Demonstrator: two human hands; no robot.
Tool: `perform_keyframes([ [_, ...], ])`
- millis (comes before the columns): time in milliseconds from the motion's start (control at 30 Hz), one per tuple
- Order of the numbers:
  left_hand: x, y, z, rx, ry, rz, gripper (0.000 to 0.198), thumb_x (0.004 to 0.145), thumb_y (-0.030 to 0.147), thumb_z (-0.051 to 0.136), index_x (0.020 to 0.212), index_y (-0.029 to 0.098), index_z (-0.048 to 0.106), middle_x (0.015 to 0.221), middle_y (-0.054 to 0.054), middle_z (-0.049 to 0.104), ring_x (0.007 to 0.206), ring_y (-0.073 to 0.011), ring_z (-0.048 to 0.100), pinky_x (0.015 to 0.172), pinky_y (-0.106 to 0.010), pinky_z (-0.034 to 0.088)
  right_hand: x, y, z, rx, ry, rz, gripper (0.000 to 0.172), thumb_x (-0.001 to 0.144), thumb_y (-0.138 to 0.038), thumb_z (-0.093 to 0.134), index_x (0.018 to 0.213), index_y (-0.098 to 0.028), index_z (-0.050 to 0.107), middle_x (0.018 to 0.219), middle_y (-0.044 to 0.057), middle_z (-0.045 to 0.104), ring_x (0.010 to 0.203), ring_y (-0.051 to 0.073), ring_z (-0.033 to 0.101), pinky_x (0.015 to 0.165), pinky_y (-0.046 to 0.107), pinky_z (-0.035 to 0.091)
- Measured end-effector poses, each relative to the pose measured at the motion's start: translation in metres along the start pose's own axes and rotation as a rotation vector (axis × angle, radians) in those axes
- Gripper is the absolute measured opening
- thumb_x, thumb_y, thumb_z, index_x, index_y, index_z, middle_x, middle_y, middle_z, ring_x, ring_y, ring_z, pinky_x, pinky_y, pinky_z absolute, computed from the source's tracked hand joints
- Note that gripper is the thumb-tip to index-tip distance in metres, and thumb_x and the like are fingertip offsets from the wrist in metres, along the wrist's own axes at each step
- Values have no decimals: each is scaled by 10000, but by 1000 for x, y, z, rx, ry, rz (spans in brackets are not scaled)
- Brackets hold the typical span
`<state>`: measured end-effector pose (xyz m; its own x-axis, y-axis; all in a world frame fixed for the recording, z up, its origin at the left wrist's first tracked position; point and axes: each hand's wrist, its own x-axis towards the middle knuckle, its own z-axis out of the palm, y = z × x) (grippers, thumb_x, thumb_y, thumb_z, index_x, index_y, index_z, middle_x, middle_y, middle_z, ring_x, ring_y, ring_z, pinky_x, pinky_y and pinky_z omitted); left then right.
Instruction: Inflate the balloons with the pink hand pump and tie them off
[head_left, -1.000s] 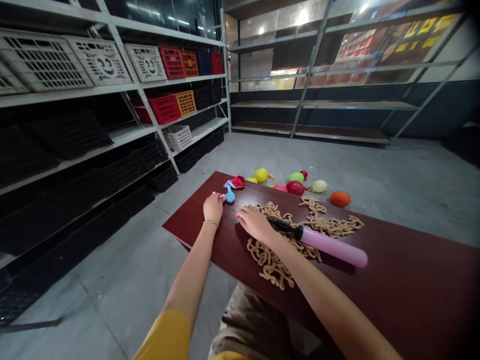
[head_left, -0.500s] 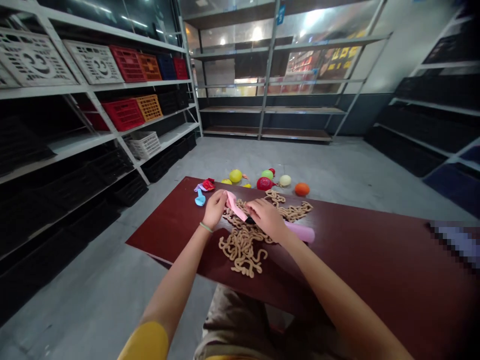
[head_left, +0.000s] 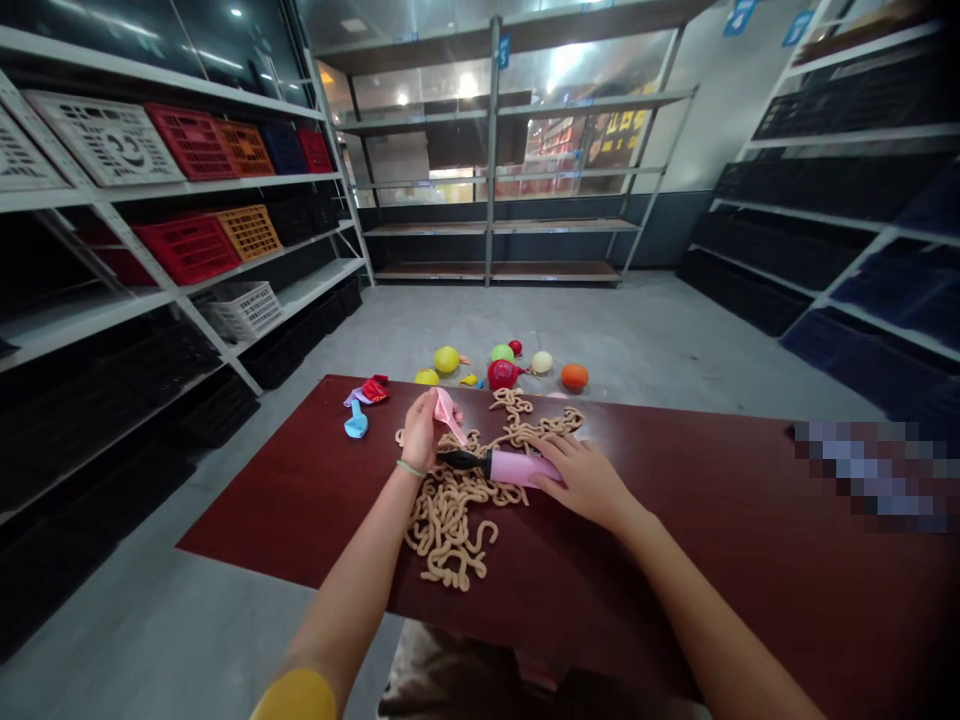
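Note:
My left hand [head_left: 420, 432] is closed on a flat pink balloon [head_left: 448, 412], held just above the dark red table [head_left: 675, 520]. My right hand [head_left: 586, 478] wraps round the pink body of a hand pump [head_left: 513, 467], whose black nozzle [head_left: 459, 459] points left toward the left hand. Both hands hover over a tangled tan cord [head_left: 450, 510] spread on the table. A flat light blue balloon [head_left: 356, 423] and a small heap of red and lilac balloons [head_left: 367, 391] lie left of my left hand.
Several inflated balloons, yellow [head_left: 446, 359], green [head_left: 502, 353], red [head_left: 501, 374], cream [head_left: 541, 362] and orange [head_left: 574, 376], lie on the grey floor beyond the table. Shelving with white, red and orange crates [head_left: 187, 245] lines the left; dark racks stand at the right. A blurred patch [head_left: 870, 470] sits at the table's right.
My left hand picked the pink balloon up from the table's left and brought it over the cord. My right hand shifted right onto the pump body. The camera view swung right.

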<state>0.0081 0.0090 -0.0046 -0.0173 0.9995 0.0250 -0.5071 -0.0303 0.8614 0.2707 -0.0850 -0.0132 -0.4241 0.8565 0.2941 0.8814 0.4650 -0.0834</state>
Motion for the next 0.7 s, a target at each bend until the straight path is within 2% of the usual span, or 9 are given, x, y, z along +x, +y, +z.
perform_keyframes([
  [100, 0, 0, -9, -2, 105, -10, 419, 744, 536, 720, 848, 148, 599, 735, -29, 677, 614, -161, 671, 534, -251, 514, -2, -5, 6, 8, -22, -38, 566, 926, -494, 532, 1407, -197, 507, 1322, 127, 606, 1157, 291, 563, 948, 441, 437],
  [200, 2, 1, -14, 36, 162, 4, 407, 745, 520, 722, 832, 139, 610, 737, -44, 687, 644, -171, 682, 563, -260, 526, -3, -6, 12, 5, -20, -51, 521, 929, -434, 537, 1377, -168, 531, 1288, 132, 628, 1127, 284, 583, 941, 438, 450],
  [300, 5, 1, -17, 26, 198, -16, 374, 756, 489, 722, 837, 142, 607, 746, -56, 697, 670, -184, 692, 583, -271, 531, -5, -3, 15, -11, 24, -37, 467, 920, -391, 543, 1330, -168, 556, 1274, 123, 635, 1117, 282, 593, 931, 434, 463],
  [433, 8, 2, -20, -109, 258, -13, 288, 794, 408, 702, 871, 142, 619, 789, -61, 709, 726, -175, 704, 640, -267, 541, -9, 2, 13, -10, 100, 9, 451, 891, -383, 557, 1278, -152, 553, 1222, 124, 655, 1045, 268, 635, 880, 406, 497],
  [567, 8, 3, -19, -159, 220, -44, 265, 811, 370, 688, 907, 129, 636, 802, -86, 722, 727, -175, 698, 662, -274, 538, -9, 2, 10, 7, 142, 60, 432, 868, -376, 556, 1235, -147, 545, 1171, 118, 677, 998, 255, 669, 841, 375, 519],
  [700, 7, 3, -17, -151, 143, -39, 236, 773, 247, 712, 969, 132, 647, 873, -88, 731, 816, -174, 702, 708, -263, 533, -8, 0, 11, -28, 150, 95, 411, 855, -376, 550, 1206, -163, 563, 1131, 114, 701, 938, 256, 693, 791, 361, 528],
])
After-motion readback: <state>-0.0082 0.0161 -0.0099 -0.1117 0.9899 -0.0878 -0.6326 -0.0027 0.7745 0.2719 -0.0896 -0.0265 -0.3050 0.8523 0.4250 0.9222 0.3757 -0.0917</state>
